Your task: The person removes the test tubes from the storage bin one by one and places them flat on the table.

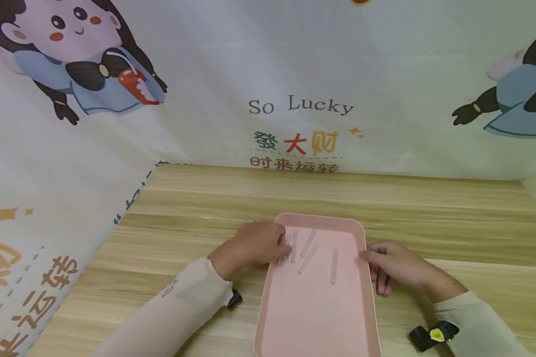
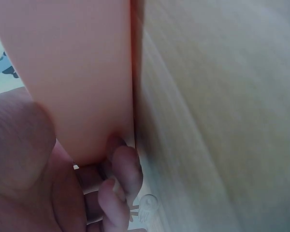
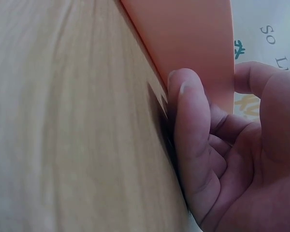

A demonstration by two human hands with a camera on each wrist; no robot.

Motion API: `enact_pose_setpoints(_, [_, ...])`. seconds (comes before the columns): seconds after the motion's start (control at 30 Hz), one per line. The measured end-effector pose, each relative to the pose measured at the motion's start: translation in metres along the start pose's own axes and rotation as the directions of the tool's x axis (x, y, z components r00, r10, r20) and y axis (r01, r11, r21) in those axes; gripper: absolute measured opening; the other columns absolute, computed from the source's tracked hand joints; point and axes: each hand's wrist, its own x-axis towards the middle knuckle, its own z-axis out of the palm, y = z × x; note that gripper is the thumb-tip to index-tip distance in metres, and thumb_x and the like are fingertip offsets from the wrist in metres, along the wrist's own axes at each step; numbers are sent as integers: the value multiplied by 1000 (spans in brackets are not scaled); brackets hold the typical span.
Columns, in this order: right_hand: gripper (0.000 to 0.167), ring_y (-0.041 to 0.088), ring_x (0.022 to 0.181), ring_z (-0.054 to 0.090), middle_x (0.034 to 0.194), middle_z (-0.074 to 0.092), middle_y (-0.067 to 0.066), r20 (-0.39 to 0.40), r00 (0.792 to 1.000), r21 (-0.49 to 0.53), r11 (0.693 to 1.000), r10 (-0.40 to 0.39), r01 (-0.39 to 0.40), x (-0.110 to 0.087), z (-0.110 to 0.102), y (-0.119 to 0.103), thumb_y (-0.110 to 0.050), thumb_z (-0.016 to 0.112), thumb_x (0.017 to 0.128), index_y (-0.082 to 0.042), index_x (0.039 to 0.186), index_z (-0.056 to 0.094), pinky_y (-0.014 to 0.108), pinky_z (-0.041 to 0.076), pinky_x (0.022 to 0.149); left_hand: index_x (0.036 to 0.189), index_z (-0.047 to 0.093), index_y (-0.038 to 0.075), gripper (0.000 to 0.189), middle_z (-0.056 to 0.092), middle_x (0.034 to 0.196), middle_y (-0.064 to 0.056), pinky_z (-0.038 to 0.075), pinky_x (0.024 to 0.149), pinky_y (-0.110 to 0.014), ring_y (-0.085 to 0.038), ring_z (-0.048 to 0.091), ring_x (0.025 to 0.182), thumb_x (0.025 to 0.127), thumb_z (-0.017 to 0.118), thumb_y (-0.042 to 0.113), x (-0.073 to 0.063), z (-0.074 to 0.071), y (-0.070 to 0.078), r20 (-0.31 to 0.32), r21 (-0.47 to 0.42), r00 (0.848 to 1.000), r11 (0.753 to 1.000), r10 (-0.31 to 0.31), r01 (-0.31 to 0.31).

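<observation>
A pink rectangular tray (image 1: pixel 314 317) lies lengthwise in front of me on the table. Several short clear tubes (image 1: pixel 334 267) are scattered in its far half. My left hand (image 1: pixel 256 243) grips the left rim near the far corner, its thumb over the edge beside the leftmost tubes. Curled fingers press against the outside of the tray wall (image 2: pixel 87 72) in the left wrist view. Across from it, my right hand (image 1: pixel 399 267) pinches the right rim, thumb on top. In the right wrist view its bent fingers (image 3: pixel 193 116) sit low along the outer wall, close to the tabletop.
The wood-grain table (image 1: pixel 473 218) runs back to a printed cloth backdrop (image 1: pixel 384 74) with cartoon figures and lettering. More of the cloth (image 1: pixel 22 267) borders the table on the left. A black wrist device (image 1: pixel 433 335) sits at the right sleeve.
</observation>
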Motion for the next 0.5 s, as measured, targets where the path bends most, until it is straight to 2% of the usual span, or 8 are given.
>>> enact_pose_setpoints(0.5, [36,7,45,57,64,57,1,9,1000,13,1000,1,-1,1,-1,1,-29,46,103,-1,83,55,28,52,47,67,53,21,31,52,63,6,39,58,-34,-13,51,60,91,62,38,1,0,-1,16,-35,1000,999,-2,2])
